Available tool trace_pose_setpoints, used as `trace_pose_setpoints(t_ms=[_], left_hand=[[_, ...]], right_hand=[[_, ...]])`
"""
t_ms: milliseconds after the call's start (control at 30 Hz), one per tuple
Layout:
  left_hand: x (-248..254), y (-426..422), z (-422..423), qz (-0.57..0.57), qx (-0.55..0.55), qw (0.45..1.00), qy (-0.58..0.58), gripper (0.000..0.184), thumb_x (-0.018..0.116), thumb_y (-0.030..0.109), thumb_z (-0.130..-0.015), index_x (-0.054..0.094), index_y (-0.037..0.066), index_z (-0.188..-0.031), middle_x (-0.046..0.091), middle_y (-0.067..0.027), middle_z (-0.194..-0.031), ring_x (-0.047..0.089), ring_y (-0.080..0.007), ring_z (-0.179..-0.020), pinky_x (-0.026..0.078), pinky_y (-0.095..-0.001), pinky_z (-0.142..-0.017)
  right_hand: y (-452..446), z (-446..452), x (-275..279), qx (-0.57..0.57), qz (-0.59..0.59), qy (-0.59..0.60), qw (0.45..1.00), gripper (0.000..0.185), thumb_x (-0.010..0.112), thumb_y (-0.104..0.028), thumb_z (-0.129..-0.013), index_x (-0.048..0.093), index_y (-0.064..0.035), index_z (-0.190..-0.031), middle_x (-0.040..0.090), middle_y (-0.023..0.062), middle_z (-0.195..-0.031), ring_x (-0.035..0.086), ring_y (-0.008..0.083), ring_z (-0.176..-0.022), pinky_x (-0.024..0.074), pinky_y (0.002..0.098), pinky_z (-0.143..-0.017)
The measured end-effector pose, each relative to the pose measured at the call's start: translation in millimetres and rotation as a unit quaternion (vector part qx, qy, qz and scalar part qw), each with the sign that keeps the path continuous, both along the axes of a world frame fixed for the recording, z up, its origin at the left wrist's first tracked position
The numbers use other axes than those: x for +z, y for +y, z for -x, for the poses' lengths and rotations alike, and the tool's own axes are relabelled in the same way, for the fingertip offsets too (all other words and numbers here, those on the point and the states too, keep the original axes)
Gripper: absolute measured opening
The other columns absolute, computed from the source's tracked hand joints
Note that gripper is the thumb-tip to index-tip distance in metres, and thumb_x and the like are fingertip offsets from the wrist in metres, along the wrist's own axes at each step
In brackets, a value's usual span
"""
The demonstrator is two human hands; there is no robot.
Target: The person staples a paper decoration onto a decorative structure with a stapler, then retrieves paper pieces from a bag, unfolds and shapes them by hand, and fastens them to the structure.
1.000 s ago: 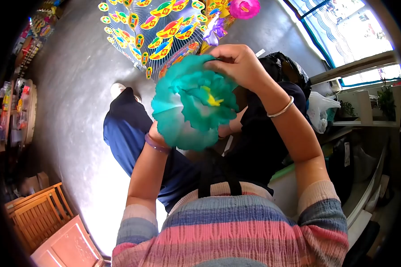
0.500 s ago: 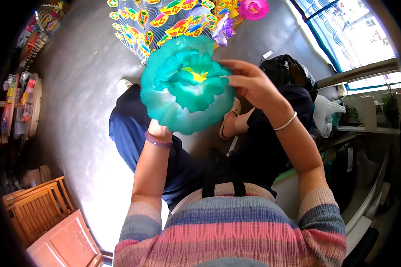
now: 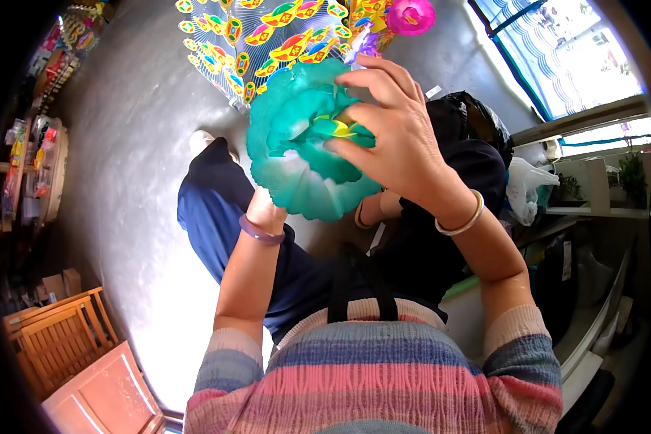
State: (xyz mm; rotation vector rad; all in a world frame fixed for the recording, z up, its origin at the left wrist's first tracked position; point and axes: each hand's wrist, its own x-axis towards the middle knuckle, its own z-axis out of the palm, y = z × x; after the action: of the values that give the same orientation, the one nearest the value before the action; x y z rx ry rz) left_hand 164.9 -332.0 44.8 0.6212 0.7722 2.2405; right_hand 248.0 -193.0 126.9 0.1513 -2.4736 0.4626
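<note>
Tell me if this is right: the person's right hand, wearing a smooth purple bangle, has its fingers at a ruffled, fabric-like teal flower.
No, not purple: in the head view, the right hand wears a slim, pale silvery bangle. Its fingers are indeed at the ruffled, fabric-like teal flower.

Smooth grey floor (image 3: 123,181), glossy toward 8 o'clock with bright light. On it, a pale shoe (image 3: 201,139) rests at 10 o'clock and a small white scrap (image 3: 432,92) lies at 1 o'clock; a black plastic bag (image 3: 477,119) sits at 2 o'clock. At 3 o'clock, a pale ledge (image 3: 597,212) carries a green plant (image 3: 570,188).
</note>
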Motion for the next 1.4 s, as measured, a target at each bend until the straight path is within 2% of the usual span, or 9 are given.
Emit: trace_pose_setpoints(t_ms=[100, 267, 433, 667, 767, 867, 933, 1300, 1400], left_hand=[[-1, -3, 3, 0.063, 0.042, 0.993, 0.085, 0.047, 0.055, 0.023, -0.091, 0.041, 0.005, -0.132, 0.049, -0.0089, -0.128, 0.052, -0.0203, -0.112, 0.046, -0.0349, -0.093], [2, -1, 1, 0.017, -0.029, 0.998, -0.047, 0.045, 0.053, 0.026, -0.090, 0.043, 0.007, -0.129, 0.049, -0.0084, -0.126, 0.051, -0.0204, -0.112, 0.043, -0.0352, -0.094], [-46, -5, 16, 0.084, 0.022, 0.995, 0.051, 0.026, 0.062, 0.003, -0.083, 0.061, 0.005, -0.109, 0.064, -0.0066, -0.103, 0.062, -0.0135, -0.086, 0.053, -0.0294, -0.075], [-4, -4, 4, 0.103, 0.021, 0.986, -0.127, 0.017, 0.062, -0.003, -0.081, 0.065, 0.002, -0.097, 0.067, -0.0053, -0.092, 0.063, -0.0123, -0.078, 0.053, -0.0269, -0.068], [-34, -7, 10, 0.085, -0.039, 0.994, -0.054, 0.017, 0.061, -0.003, -0.082, 0.065, 0.002, -0.098, 0.066, -0.0050, -0.093, 0.063, -0.0121, -0.077, 0.053, -0.0272, -0.068], [-4, -11, -1, 0.103, 0.021, 0.992, -0.064, 0.020, 0.059, -0.003, -0.083, 0.064, 0.001, -0.101, 0.065, -0.0037, -0.093, 0.061, -0.0111, -0.079, 0.052, -0.0266, -0.069], [8, -10, -6, 0.166, 0.084, 0.980, 0.072, 0.023, 0.058, -0.005, -0.083, 0.062, 0.000, -0.105, 0.064, -0.0026, -0.094, 0.059, -0.0104, -0.084, 0.050, -0.0254, -0.072], [-17, -4, 6, 0.216, 0.082, 0.962, 0.147, 0.017, 0.056, -0.016, -0.076, 0.063, 0.000, -0.081, 0.061, 0.0008, -0.078, 0.056, -0.0063, -0.070, 0.046, -0.0205, -0.064], [-18, -3, 6, 0.229, 0.157, 0.925, 0.261, 0.015, 0.060, -0.014, -0.074, 0.062, 0.000, -0.078, 0.056, 0.0009, -0.072, 0.053, -0.0049, -0.065, 0.043, -0.0204, -0.057]], right_hand=[[1, 6, -12, -0.001, -0.013, 0.008, 1.000, 0.017, 0.074, -0.016, -0.062, 0.066, -0.0035, -0.071, 0.057, 0.0063, -0.105, 0.044, 0.0273, -0.116, 0.0342, 0.0442, -0.094], [1, 11, -15, 0.015, -0.001, 0.007, 1.000, 0.015, 0.072, -0.013, -0.063, 0.066, -0.0028, -0.071, 0.056, 0.0072, -0.106, 0.045, 0.0281, -0.115, 0.0348, 0.0442, -0.093], [4, 13, -19, 0.020, 0.007, -0.004, 1.000, 0.015, 0.071, -0.011, -0.063, 0.066, -0.0031, -0.075, 0.057, 0.0077, -0.106, 0.046, 0.0289, -0.116, 0.0347, 0.0437, -0.094], [12, 14, -21, 0.064, 0.012, -0.017, 0.998, 0.019, 0.071, -0.010, -0.062, 0.066, -0.0033, -0.078, 0.056, 0.0101, -0.109, 0.045, 0.0295, -0.117, 0.0348, 0.0432, -0.095], [15, 14, -25, 0.080, 0.024, -0.022, 0.996, 0.021, 0.072, -0.011, -0.061, 0.066, -0.0031, -0.079, 0.055, 0.0120, -0.108, 0.046, 0.0314, -0.114, 0.0362, 0.0434, -0.093], [15, 15, -25, 0.085, 0.046, -0.016, 0.995, 0.023, 0.073, -0.012, -0.060, 0.065, -0.0027, -0.080, 0.054, 0.0136, -0.106, 0.048, 0.0339, -0.108, 0.0392, 0.0427, -0.090], [18, 17, -29, 0.100, 0.095, -0.002, 0.990, 0.023, 0.072, -0.012, -0.061, 0.066, -0.0042, -0.082, 0.054, 0.0137, -0.105, 0.049, 0.0353, -0.102, 0.0428, 0.0412, -0.087], [22, 12, -41, 0.066, 0.163, -0.093, 0.980, 0.025, 0.070, -0.005, -0.065, 0.067, -0.0080, -0.090, 0.056, 0.0123, -0.112, 0.049, 0.0326, -0.113, 0.0423, 0.0394, -0.092], [19, 12, -50, 0.045, 0.213, -0.093, 0.972, 0.022, 0.068, -0.005, -0.068, 0.067, -0.0061, -0.090, 0.056, 0.0135, -0.111, 0.050, 0.0311, -0.109, 0.0424, 0.0384, -0.090]])
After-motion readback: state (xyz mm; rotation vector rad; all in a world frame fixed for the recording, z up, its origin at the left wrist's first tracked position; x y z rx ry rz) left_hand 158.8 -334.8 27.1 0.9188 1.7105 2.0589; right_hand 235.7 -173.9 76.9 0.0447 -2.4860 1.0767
